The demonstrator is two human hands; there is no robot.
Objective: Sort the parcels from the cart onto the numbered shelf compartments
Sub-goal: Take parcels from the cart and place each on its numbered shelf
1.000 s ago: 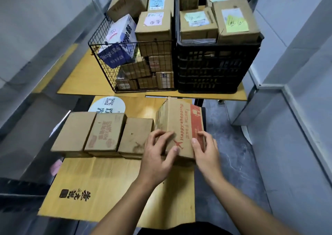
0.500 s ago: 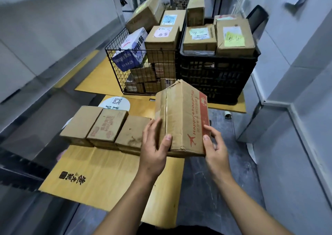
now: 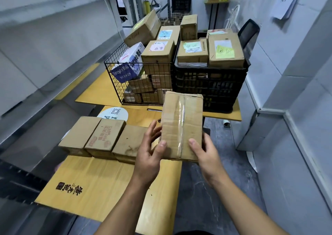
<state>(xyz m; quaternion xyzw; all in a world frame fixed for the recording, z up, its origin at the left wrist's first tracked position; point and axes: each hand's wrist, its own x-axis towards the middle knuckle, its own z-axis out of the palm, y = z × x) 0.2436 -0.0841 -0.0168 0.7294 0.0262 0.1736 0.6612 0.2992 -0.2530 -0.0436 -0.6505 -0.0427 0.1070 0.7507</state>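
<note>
Right now you hold one parcel point(image 3: 181, 127) up off the table point(image 3: 100, 186) with its taped face turned toward you. That is most likely so you can search it for a label or number before choosing a compartment, and no label shows on this face.

Your left grip point(image 3: 149, 154) is clamped on the parcel's lower left edge, thumb pressed on the taped face and fingers point(image 3: 152, 129) reaching round the side. Your right grip point(image 3: 206, 155) is clamped on the lower right corner, thumb on the front and the rest hidden behind. So the parcel sits between the two grips and rises from them toward 12 o'clock, touching nothing else.

At 9 o'clock of the parcel, three boxes point(image 3: 106, 138) lie on the table in a tight row, touching side to side, probably staged for easy reach. At 11 o'clock a wire basket point(image 3: 115, 84) and at 1 o'clock a black crate point(image 3: 210, 87) stand side by side on a farther table point(image 3: 93, 91). Both are heaped with labelled boxes, so I judge the sorting far from done.

The shelf point(image 3: 53, 3) runs along 9 to 10 o'clock, well apart from the parcel, and its numbers cannot be read. Turning the parcel to find its marking looks like your next need. Keep both thumbs firm, since the glossy tape may be slippery.
</note>
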